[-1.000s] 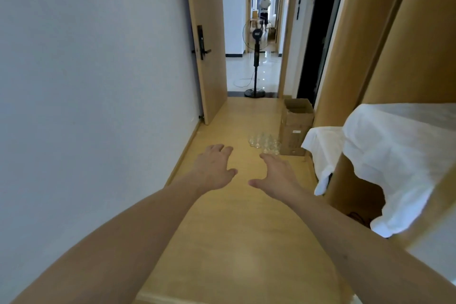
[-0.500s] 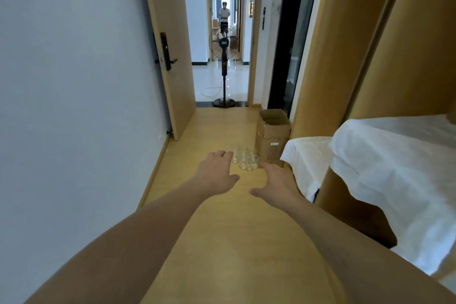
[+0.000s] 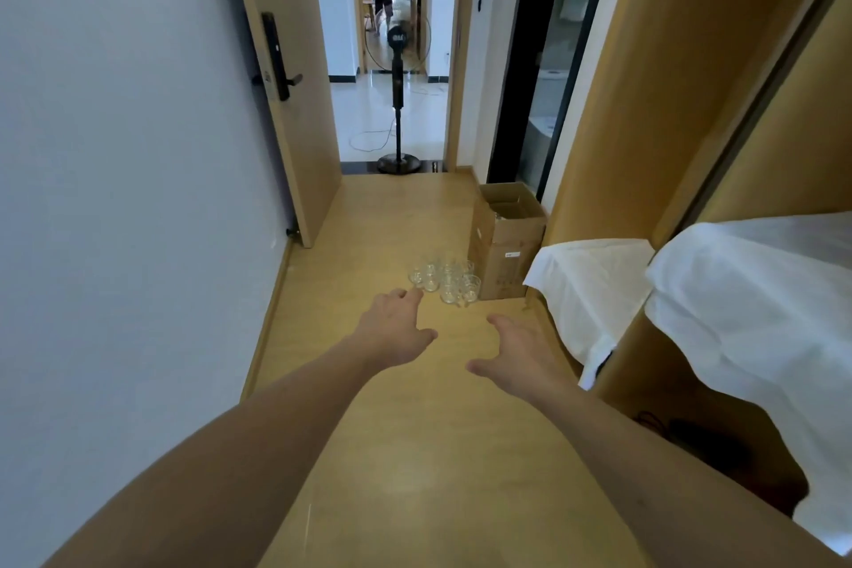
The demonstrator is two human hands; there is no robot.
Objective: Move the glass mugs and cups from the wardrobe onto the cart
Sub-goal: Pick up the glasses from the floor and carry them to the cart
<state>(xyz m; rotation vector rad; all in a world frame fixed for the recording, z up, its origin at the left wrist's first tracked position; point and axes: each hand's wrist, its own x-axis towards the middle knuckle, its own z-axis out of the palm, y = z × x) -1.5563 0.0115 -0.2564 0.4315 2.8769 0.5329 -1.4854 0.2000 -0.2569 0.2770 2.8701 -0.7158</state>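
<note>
Both hands out front, apart, fingers relaxed, empty: left hand (image 3: 395, 332), right hand (image 3: 518, 351). Glass cups (image 3: 445, 279) clustered on wood floor (image 3: 415, 452) just beside cardboard box (image 3: 505, 240), near left fingertips.

One head-worn view looks forward and down along the floor (image 3: 415, 452) toward the doorway (image 3: 392, 125).

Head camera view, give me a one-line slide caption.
Both open hands, left hand and right hand, reach toward clustered glass cups beside a cardboard box.
</note>
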